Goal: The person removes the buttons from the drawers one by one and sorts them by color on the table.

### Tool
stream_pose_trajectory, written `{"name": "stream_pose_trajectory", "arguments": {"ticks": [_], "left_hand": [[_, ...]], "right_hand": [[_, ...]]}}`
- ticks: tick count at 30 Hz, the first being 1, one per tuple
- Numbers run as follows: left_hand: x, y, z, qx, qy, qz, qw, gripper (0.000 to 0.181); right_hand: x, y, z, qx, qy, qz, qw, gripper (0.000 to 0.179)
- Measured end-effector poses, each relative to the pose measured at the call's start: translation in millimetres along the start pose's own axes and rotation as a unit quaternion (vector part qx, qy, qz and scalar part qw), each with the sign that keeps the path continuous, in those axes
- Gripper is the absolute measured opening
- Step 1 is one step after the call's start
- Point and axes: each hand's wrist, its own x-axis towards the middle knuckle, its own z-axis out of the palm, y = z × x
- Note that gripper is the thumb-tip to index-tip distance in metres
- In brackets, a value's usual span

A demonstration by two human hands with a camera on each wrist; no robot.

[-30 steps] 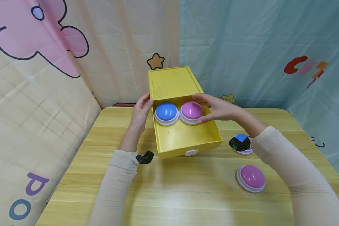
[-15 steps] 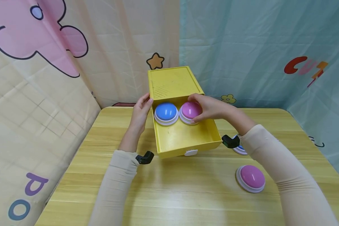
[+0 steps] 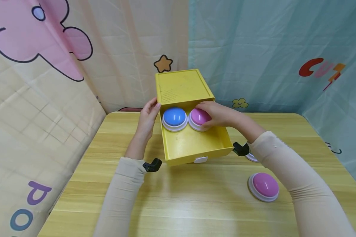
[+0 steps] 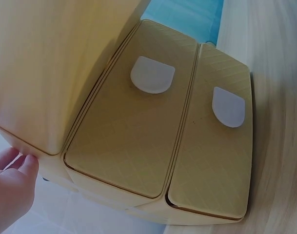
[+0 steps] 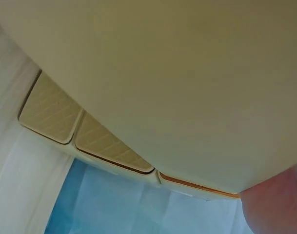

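Note:
A yellow drawer cabinet (image 3: 182, 86) stands on the table with its top drawer (image 3: 195, 144) pulled out. Inside lie a blue domed push button (image 3: 174, 117) and a pink domed push button (image 3: 200, 117) side by side, both on white bases. My right hand (image 3: 216, 115) reaches over the drawer's right wall and grips the pink button between thumb and fingers, covering its right side. At the cabinet's left side, my left hand (image 3: 148, 118) rests its fingertips near the drawer opening. The left wrist view has the left hand (image 4: 14, 187) touching the cabinet's edge.
A second pink button (image 3: 265, 185) sits on the wooden table (image 3: 178, 204) at the right. Behind the right wrist, another button's white base (image 3: 252, 158) is partly hidden. Two closed lower drawers (image 4: 133, 117) have white handles. Printed curtains (image 3: 255, 49) hang behind the table.
My right hand has moved left and closed its fingers round the pink button in the drawer. The right forearm now covers more of the button behind it. The left hand stays put.

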Motion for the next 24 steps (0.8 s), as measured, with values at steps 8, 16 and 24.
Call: {"name": "stream_pose_trajectory", "arguments": {"ticks": [8,16,24], "left_hand": [[1.4,-1.2,-0.7,-0.001,0.003,0.003,1.0,0.049],[1.7,-2.2,-1.0,-0.001,0.005,0.002,1.0,0.049],[1.6,-2.8,-0.2,0.001,0.005,0.001,1.0,0.049]], "right_hand": [[-4.9,-1,1,0.012,0.023,-0.015,0.9996,0.065],[-17.0,1,-6,0.064,0.066,-0.04,0.995,0.065],[-40.0,3,-18,0.1,0.127,-0.057,0.9852,0.065]]}}
